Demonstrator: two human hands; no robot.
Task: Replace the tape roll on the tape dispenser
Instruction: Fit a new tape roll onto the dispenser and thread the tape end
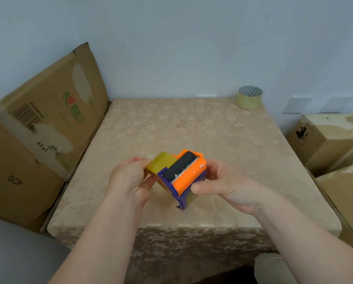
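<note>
I hold an orange and blue tape dispenser (187, 175) above the middle of the table (192, 130). A black roller and a metal blade show on its top. A yellowish tape roll (161, 163) sits at its left side. My left hand (130, 177) grips that roll, thumb and fingers around its edge. My right hand (220, 185) clasps the dispenser's right side, with the thumb across the front. A second yellowish tape roll (249, 97) stands on the table's far right corner.
A beige patterned cloth covers the table. A large flattened cardboard box (38, 136) leans against the wall at the left. Stacked cardboard boxes (331, 144) stand close to the table's right edge. A pale wall rises behind.
</note>
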